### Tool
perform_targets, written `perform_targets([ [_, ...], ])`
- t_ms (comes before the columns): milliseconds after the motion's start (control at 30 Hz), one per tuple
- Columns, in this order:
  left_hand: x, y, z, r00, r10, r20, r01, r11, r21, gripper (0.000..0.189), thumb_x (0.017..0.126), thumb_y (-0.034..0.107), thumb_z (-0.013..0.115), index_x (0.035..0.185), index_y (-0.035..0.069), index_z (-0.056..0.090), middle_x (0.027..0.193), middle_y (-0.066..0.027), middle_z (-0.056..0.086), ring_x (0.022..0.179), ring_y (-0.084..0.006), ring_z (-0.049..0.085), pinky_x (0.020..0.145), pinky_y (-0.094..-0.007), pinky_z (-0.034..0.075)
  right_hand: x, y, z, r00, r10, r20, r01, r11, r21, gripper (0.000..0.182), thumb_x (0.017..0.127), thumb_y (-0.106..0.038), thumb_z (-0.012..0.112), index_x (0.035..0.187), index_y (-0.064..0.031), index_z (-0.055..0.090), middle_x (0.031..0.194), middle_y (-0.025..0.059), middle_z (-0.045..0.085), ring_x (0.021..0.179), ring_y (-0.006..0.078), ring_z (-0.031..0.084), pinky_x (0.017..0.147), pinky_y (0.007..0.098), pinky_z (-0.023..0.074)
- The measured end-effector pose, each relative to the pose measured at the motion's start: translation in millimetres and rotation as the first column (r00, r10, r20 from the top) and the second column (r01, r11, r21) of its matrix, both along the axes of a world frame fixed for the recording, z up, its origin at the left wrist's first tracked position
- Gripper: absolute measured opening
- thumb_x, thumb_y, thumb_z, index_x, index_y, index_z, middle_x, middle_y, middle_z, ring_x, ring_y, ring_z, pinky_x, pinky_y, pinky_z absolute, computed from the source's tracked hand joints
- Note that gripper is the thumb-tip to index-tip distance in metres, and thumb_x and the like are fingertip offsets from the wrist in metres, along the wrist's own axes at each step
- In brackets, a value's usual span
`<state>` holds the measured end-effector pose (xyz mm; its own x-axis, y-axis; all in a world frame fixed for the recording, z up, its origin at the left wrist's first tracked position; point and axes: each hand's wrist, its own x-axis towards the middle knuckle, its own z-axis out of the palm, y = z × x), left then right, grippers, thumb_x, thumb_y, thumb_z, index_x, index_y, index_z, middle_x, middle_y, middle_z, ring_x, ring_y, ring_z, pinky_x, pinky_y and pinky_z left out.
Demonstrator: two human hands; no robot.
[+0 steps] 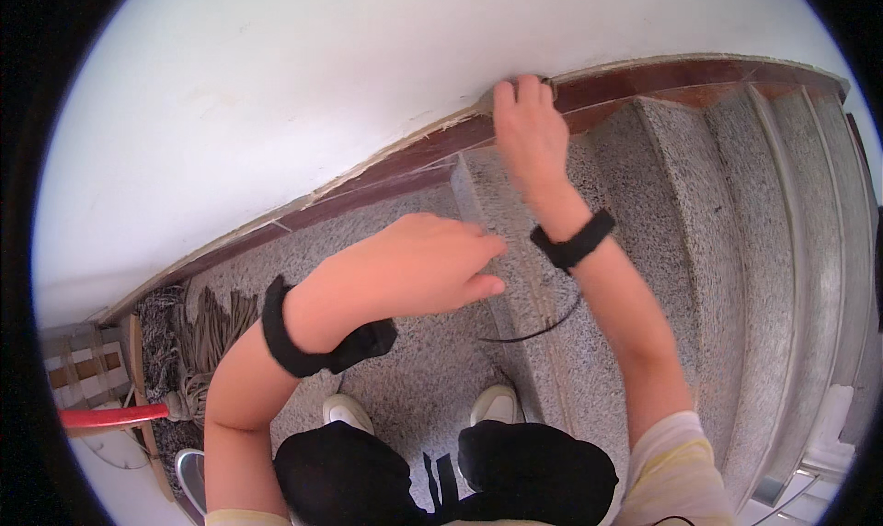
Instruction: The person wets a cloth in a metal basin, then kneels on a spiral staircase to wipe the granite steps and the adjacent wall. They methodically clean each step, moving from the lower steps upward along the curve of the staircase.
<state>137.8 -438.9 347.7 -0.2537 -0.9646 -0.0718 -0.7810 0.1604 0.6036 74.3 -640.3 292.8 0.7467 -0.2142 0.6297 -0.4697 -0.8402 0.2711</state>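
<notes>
My right hand (pixel 531 129) reaches to the wall and presses on the top of the dark red skirting (pixel 621 88), above a stair step. Under its fingers is a greyish thing (pixel 487 102), apparently a rag, mostly hidden by the hand. My left hand (pixel 421 264) hovers lower and to the left, over the edge of the first step (pixel 507 181). It looks empty, with thumb and index finger apart; its other fingers are partly hidden and blurred. Each wrist wears a black strap, the left one (pixel 276 326) and the right one (pixel 574 242).
Speckled stone stairs (pixel 703 181) climb to the right along the white wall (pixel 276 98). A mop head (pixel 221 319) lies at left, near a red handle (pixel 114 415) and a taped box (pixel 90 371). A black cable (pixel 534 334) hangs below my right forearm. My shoes (pixel 495 403) stand on the landing.
</notes>
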Motion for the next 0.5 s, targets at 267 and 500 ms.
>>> perform_targets([
  [267, -25, 8, 35, 0.996, -0.061, -0.068, 0.057, 0.997, -0.061, 0.040, 0.093, 0.032, 0.060, 0.122, 0.003, 0.059, 0.107, -0.0200, 0.065, 0.099, -0.0383, 0.062, 0.087, -0.0461, 0.050, 9, 86, -44, 0.883, 0.469, 0.018, -0.279, 0.493, 0.824, 0.033, 0.081, -0.001, 0.055, 0.114, -0.0044, 0.054, 0.112, 0.0153, 0.061, 0.105, 0.0350, 0.058, 0.088, 0.0431, 0.0504],
  [500, -20, 34, 20, 0.999, 0.046, 0.002, -0.046, 0.999, 0.011, 0.038, 0.091, 0.030, 0.062, 0.118, 0.003, 0.060, 0.094, -0.0163, 0.065, 0.093, -0.0368, 0.063, 0.084, -0.0458, 0.049, -29, 43, 3, 0.960, 0.230, 0.159, -0.277, 0.863, 0.423, 0.042, 0.070, 0.006, 0.058, 0.107, -0.0137, 0.060, 0.106, 0.0046, 0.064, 0.100, 0.0285, 0.060, 0.080, 0.0386, 0.0529],
])
